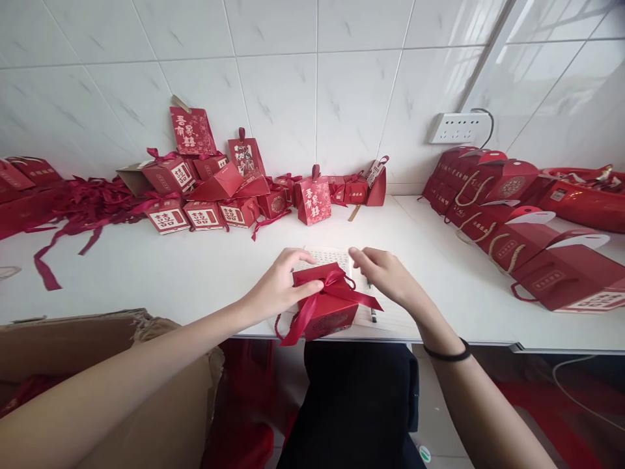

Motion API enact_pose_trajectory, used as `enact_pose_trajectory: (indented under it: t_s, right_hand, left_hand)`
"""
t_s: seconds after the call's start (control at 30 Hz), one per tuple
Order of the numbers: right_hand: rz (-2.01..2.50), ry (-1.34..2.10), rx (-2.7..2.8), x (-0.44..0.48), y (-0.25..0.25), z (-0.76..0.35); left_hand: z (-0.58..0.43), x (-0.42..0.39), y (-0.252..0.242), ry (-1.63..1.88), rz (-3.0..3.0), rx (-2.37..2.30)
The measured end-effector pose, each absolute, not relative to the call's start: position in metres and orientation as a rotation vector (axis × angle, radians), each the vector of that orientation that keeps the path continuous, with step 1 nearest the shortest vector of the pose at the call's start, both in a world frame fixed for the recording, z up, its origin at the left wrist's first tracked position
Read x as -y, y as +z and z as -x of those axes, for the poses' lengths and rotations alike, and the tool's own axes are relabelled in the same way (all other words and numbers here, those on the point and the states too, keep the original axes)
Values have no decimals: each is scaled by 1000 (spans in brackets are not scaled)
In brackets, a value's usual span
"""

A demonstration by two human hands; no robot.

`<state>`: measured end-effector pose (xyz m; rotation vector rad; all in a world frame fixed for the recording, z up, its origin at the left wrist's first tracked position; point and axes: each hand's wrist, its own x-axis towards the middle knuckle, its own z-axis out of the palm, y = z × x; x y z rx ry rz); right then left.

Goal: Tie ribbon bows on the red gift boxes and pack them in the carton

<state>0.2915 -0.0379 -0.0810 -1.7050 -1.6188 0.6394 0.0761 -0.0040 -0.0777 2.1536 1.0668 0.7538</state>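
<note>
A red gift box (pixel 332 318) sits at the table's front edge, a shiny red ribbon (pixel 306 316) tied in a bow on its top. My left hand (pixel 288 280) grips the box from the left, its thumb pressed on the ribbon near the knot and its fingers curved over the far side. Loose ribbon tails hang to the front left and stick out right. Just right of the box, above the table, my right hand (pixel 381 270) is closed with fingers curled; nothing shows in it. Behind and beneath lies a printed paper sheet (pixel 325 255), with a pen (pixel 373 312) beside the box.
Red boxes (pixel 168 215) and small gift bags (pixel 315 200) line the wall. Further left is a heap of red ribbons (pixel 92 202). Rope-handled boxes (pixel 551 267) stand at right near a red basin (pixel 586 202) and a power strip (pixel 459 128). An open carton (pixel 161 384) is below left.
</note>
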Motion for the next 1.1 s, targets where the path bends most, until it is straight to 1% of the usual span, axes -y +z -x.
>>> enact_pose_trajectory:
  t_s: [0.07,0.13,0.23,0.33,0.43,0.6,0.77,1.1]
  right_hand:
    - [1677,682,1724,30,-76,-282]
    - [1673,688,1785,27,-77,-275]
    - [1620,710,1791,26,-83,-270]
    - [1536,816,1686,29,-91,-270]
    - [1493,883,1537,36,-98,-270]
    - [1383,971,1296,46,-114,-268]
    - [1245,1084,1099,47,-128,-266]
    - [1006,1262,877,48,-134,-268]
  left_hand:
    - [-73,4,-72,784,-2113,-1256]
    - [-70,3,-67,636,-2055,-1407]
    - [-68,1,-65,348,-1955,-1427]
    - [-70,2,-71,289,-1866,-1357]
    - [-71,7,-78,384,-1805,-1248]
    - [-74,19,-86,644,-1857,-1234]
    - [-80,26,-98,771,-1790,-1279]
    - [-88,32,-121,927,-1841,-1341]
